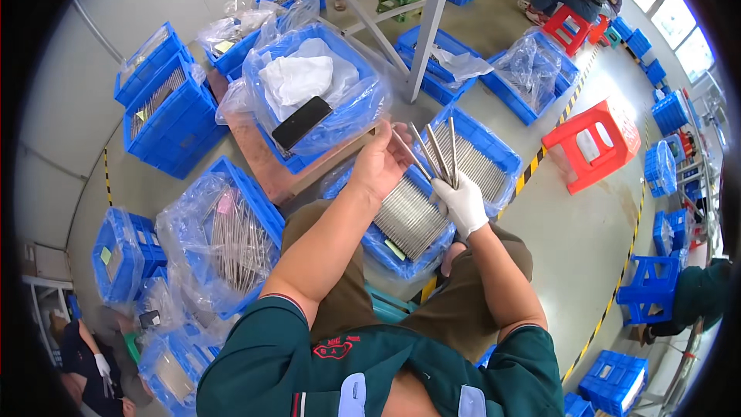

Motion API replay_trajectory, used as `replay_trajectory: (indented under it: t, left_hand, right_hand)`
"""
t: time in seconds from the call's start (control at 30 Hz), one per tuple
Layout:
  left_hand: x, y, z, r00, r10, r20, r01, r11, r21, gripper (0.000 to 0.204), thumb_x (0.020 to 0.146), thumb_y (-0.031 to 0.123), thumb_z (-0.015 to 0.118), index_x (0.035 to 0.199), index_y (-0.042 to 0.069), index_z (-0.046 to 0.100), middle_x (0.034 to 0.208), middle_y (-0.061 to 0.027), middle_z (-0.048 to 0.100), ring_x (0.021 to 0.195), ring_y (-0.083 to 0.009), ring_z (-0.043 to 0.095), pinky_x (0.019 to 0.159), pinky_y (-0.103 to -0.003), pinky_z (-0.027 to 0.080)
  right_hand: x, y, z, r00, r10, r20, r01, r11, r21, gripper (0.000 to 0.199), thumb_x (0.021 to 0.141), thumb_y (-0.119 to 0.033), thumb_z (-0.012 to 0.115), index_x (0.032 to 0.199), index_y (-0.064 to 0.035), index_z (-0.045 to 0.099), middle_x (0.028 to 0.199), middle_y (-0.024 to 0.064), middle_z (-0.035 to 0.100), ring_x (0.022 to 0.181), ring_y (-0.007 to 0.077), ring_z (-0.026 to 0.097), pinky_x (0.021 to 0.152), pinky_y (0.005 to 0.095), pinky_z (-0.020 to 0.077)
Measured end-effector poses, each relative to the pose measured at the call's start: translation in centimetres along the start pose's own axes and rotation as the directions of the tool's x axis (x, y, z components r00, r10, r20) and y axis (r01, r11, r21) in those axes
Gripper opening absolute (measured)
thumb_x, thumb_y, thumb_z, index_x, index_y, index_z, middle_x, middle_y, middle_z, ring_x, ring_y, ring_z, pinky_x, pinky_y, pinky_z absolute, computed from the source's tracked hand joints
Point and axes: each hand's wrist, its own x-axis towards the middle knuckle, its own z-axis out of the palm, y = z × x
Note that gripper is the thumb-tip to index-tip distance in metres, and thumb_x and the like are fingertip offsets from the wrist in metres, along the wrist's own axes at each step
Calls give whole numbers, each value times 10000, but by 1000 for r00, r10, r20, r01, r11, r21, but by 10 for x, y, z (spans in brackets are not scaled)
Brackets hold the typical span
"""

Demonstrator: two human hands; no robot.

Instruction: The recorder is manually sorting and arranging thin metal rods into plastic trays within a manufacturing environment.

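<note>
My bare left hand (378,164) has its fingers curled at the upper end of a thin metal rod (412,154), which slants down toward the other hand. In a white glove, my right hand (465,207) grips a small fanned bunch of silvery metal rods (440,153) by their lower ends, the rods pointing up and away. Beneath both hands, a plastic-lined blue crate (401,266) holds neat rows of similar rods (411,218). Just behind it, another blue crate (505,156) carries more rods in rows.
On the left, a lined blue crate (270,220) contains loose rods. A black phone (302,123) lies on a bagged blue crate (359,112) ahead. Stacked crates (174,127) stand far left; a red stool (593,143) is at right. A table leg (429,38) rises ahead. Other people sit around.
</note>
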Motion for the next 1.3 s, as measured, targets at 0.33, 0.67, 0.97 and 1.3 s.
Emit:
replay_trajectory:
  t: [0.33, 0.67, 0.97, 1.3]
  left_hand:
    - [2, -36, 10, 998, 2, 66, -19, 965, 263, 263, 874, 365, 597, 953, 116, 622, 863, -9, 639, 795, -122, 580, 682, -273, 425]
    - [-7, -47, 20, 988, -49, 145, -14, 913, 408, 256, 924, 360, 510, 981, 120, 579, 888, -3, 606, 813, -127, 553, 702, -280, 448]
    - [-10, -55, 25, 989, 131, 68, -146, 803, 578, 211, 925, 269, 492, 899, 96, 609, 807, 10, 604, 731, -79, 519, 682, -249, 371]
    - [-24, -53, 27, 837, -498, 227, 407, 843, 351, 324, 931, 351, 502, 891, 40, 585, 668, -31, 521, 615, -145, 463, 617, -289, 405]
  right_hand:
    - [10, -13, -3, 999, 8, -48, 0, 986, 169, 158, 840, -145, 570, 901, 1, 558, 619, 69, 594, 428, 74, 477, 404, 236, 375]
    - [15, 3, -5, 997, -14, -70, 43, 899, 435, 163, 836, -91, 592, 976, -15, 558, 667, 15, 528, 517, 64, 496, 434, 181, 370]
    - [10, -11, -8, 994, 16, -108, 9, 974, 226, 194, 837, -185, 596, 924, -14, 567, 665, 73, 589, 508, 113, 552, 444, 238, 421]
    - [37, -2, -54, 978, 28, 207, -167, 705, 689, 233, 840, -246, 656, 726, -100, 516, 494, -69, 356, 362, 50, 286, 349, 224, 195]
